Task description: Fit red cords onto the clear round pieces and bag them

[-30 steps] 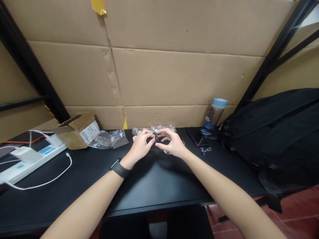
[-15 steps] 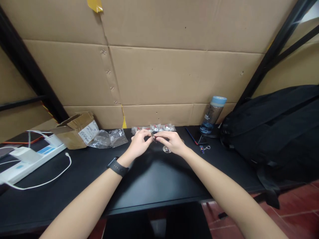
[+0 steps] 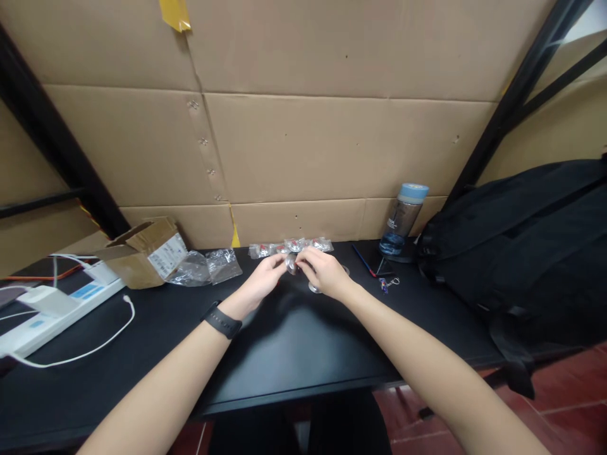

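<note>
My left hand [image 3: 260,283], with a black watch [image 3: 222,321] on its wrist, pinches a small shiny metal disc [image 3: 291,263] by its edge, tilted, above the table. My right hand [image 3: 326,273] is closed at the disc's right side, thumb and fingertips together; whatever lies between them is too small to make out. Under the right hand another metal disc [image 3: 313,289] rests on the table, mostly covered. Just behind both hands lie several small clear plastic packets [image 3: 294,244] with silver and red contents.
On the black table [image 3: 284,360], an open cardboard box [image 3: 140,256], clear bags [image 3: 222,265] and a white power strip [image 3: 61,313] with cables stand left. A water bottle [image 3: 403,218], a dark phone-like slab [image 3: 377,260], a keychain [image 3: 386,284] and a black backpack [image 3: 516,253] are right.
The disc has turned so more of its shiny face shows. My right fingers have shifted and bent more around its right side, and the right hand covers more of the disc on the table.
</note>
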Tool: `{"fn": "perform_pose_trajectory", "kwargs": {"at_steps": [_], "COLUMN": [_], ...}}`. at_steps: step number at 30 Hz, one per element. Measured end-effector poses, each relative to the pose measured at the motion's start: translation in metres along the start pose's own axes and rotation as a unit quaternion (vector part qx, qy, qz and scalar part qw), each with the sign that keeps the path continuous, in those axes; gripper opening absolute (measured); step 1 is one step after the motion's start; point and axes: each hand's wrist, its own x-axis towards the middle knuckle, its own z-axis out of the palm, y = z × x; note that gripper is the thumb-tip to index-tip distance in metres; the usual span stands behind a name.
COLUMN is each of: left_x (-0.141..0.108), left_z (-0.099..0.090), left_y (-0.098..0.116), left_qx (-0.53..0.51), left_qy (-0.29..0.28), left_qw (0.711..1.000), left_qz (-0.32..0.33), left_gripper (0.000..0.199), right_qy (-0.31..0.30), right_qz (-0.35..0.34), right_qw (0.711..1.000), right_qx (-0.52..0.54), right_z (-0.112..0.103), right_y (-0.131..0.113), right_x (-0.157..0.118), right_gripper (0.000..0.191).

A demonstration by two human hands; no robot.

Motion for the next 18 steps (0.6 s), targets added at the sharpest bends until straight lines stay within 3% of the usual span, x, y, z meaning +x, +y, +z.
{"fn": "perform_pose_trajectory", "kwargs": {"at_steps": [3, 6, 8, 13, 18], "left_x": [0.002, 0.003, 0.003, 0.007, 0.006], "left_z": [-0.002, -0.005, -0.008, -0.013, -0.01], "left_y": [-0.003, -0.002, -0.002, -0.01, -0.009], "left_qx": [-0.015, 0.022, 0.071, 0.171, 0.209], "left_qy": [0.03, -0.062, -0.094, -0.068, -0.047], "left_qw": [0.999, 0.998, 0.992, 0.979, 0.97], "left_qz": [-0.006, 0.024, 0.05, 0.091, 0.117], "left_gripper": [0.048, 0.041, 0.031, 0.029, 0.035], "right_qy": [0.008, 0.008, 0.012, 0.026, -0.021], "right_qz": [0.012, 0.024, 0.034, 0.057, 0.011], "right_qw": [1.0, 1.0, 0.999, 0.998, 0.999], "right_qx": [-0.005, 0.001, 0.0, -0.005, 0.029], "right_z": [-0.001, -0.006, -0.01, -0.018, -0.013], "right_y": [-0.002, -0.001, 0.001, 0.01, 0.012], "right_x": [0.001, 0.002, 0.003, 0.003, 0.003], "right_gripper": [0.016, 0.013, 0.012, 0.01, 0.009]}}
